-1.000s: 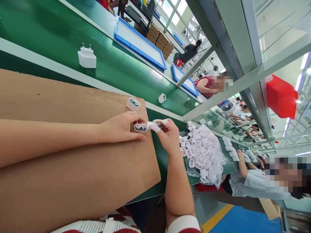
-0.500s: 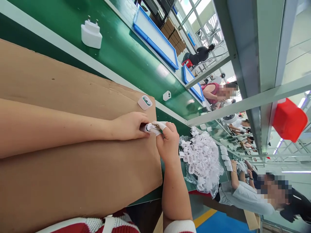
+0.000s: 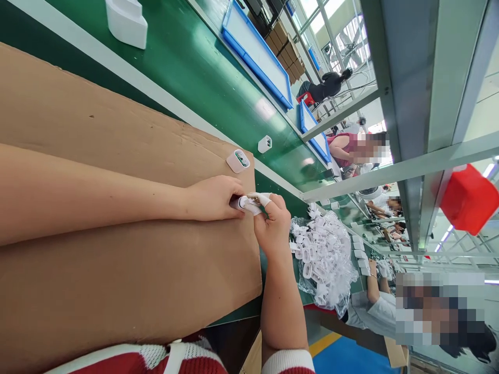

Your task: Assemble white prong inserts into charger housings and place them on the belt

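Observation:
A white plastic charger housing (image 3: 238, 203) is pinched between the thumb and fingers of my left hand (image 3: 210, 198), with its end facing right. My right hand (image 3: 273, 221) wears white covers on its fingertips. Those fingers close together at the housing's end, and whatever they pinch is hidden. Just above, near the cardboard's edge, lies another charger housing (image 3: 234, 162) with green showing inside its open end. Both hands are over the right end of the brown cardboard sheet (image 3: 156, 280).
A bag of white plastic parts (image 3: 325, 254) sits right of my right hand. On the green conveyor belt (image 3: 202, 98) are a small housing (image 3: 264, 144) and a larger white plug (image 3: 127, 23). Blue-rimmed trays (image 3: 257, 52) line the far side. A co-worker's arm (image 3: 373, 285) is at the right.
Items on the green belt have moved toward the upper left, the large plug partly out of view. My hands keep nearly the same hold. The view has shifted slightly.

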### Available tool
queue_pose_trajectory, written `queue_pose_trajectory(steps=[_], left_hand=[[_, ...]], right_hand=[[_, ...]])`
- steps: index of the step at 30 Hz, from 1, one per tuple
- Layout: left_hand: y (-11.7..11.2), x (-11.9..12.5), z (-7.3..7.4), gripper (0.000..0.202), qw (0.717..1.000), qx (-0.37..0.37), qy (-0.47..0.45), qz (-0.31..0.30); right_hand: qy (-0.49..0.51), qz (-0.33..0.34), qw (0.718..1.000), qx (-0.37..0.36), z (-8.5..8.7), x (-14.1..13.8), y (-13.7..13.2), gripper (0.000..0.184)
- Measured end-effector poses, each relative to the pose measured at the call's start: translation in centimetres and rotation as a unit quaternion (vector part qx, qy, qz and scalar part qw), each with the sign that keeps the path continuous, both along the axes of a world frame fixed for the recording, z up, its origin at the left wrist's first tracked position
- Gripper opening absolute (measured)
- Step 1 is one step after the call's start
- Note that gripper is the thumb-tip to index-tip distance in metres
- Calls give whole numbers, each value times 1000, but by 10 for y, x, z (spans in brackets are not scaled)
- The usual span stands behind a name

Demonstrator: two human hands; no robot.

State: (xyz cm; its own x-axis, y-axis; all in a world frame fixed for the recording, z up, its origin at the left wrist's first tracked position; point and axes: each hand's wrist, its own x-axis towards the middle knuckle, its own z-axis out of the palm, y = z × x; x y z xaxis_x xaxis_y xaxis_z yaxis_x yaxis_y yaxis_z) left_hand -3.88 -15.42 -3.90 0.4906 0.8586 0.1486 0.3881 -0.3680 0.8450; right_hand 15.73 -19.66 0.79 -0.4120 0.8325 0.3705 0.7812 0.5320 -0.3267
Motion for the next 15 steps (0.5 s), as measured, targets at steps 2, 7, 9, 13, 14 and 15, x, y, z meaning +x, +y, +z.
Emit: queue_pose_trajectory(steps=[2,7,9,13,14,15], left_hand=[[0,0,0,33,1000,2,-1,1],[0,0,0,36,1000,13,-23,-3],[0,-1,0,38,1000,9,-26,-2],[2,-1,-2,37,1000,-2,-4,0],[2,0,-3,36,1000,3,6,0],[2,0,-4,37,1000,12,13,1]], right_hand=[[-23,-8,1000,-16,0,-1,0,35],[-71,-11,997,-12,2,-2,2,32],[-77,-18,997,-21,3,-2,5,31],[-66,-62,995,-45,-1,-3,8,31],[-58,-75,994,-49,-4,-4,7,31],[-48,-87,994,-54,-8,-6,7,31]])
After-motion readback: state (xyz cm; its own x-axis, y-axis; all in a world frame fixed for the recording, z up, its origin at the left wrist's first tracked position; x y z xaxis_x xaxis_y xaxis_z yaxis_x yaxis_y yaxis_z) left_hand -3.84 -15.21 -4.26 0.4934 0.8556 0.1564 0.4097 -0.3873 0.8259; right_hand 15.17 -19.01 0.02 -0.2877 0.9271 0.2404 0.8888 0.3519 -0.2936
